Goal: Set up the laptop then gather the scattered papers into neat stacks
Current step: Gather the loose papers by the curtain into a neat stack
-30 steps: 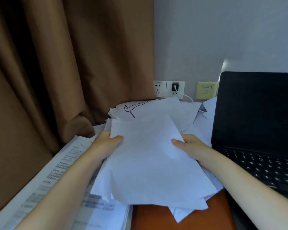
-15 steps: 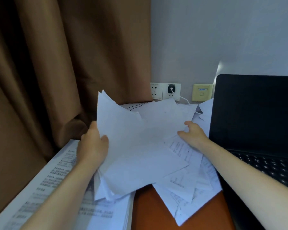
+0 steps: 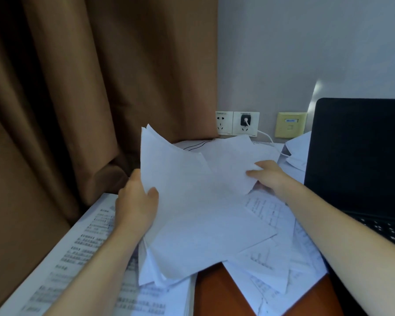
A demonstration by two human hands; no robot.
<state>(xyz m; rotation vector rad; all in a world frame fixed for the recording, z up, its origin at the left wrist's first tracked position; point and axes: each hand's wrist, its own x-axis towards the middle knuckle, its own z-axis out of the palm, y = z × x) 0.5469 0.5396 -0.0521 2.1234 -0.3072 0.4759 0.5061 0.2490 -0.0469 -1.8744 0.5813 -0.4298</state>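
My left hand [image 3: 137, 201] grips the left edge of a tilted bundle of white papers [image 3: 192, 213], lifted off the desk with its top corner raised. My right hand [image 3: 268, 177] pinches another white sheet [image 3: 233, 160] lying further back in the pile. Printed sheets [image 3: 271, 247] lie scattered underneath on the orange-brown desk [image 3: 214, 290]. A black laptop [image 3: 360, 160] stands open at the right, its screen dark and its keyboard partly hidden by my right forearm.
A thick stack of printed pages [image 3: 78, 258] lies at the left desk edge beside a brown curtain [image 3: 78, 87]. Wall sockets [image 3: 237, 123] with a plugged white cable sit behind the pile. More loose sheets [image 3: 298, 149] rest left of the laptop screen.
The bundle went from lying flat under both hands to tilted up in my left hand. My right hand let go of it, moved back and took a rear sheet, uncovering printed sheets.
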